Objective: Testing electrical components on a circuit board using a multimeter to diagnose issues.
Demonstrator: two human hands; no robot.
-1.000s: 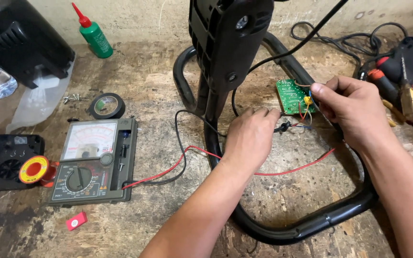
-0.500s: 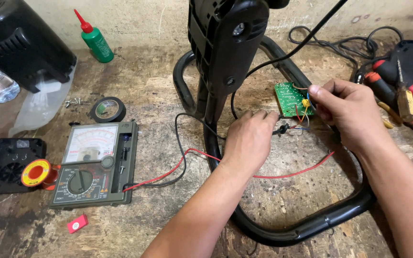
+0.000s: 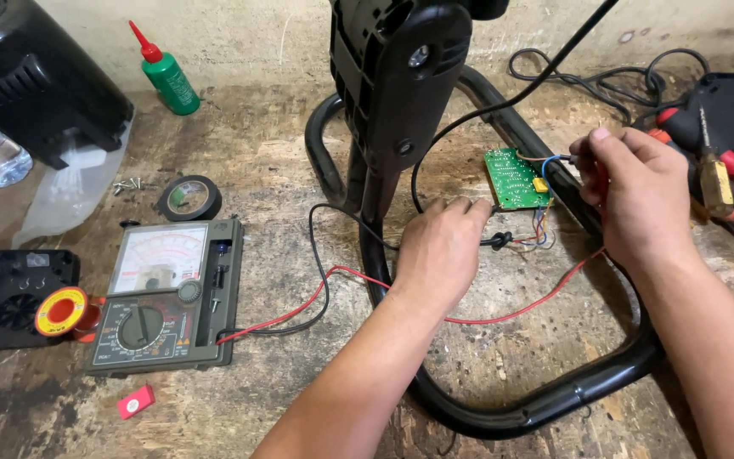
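Toward far right of worn wooden surface (image 3: pixel 256 161): small green circuit board (image 3: pixel 516 178), long axis running near-to-far, tilted, propped against black tubular stand base (image 3: pixel 554 399). Board lies between hands. Left hand (image 3: pixel 439 251) nearer, just at board's near-left corner, fingers curled, seemingly pinching black probe tip (grip partly hidden). Right hand (image 3: pixel 635 200) just right of board, closed on red probe, tip at coloured wires on board's right edge. Board shows pale solder dots, one yellow component. Red lead (image 3: pixel 503 319) trails left to analog multimeter (image 3: pixel 167 297).
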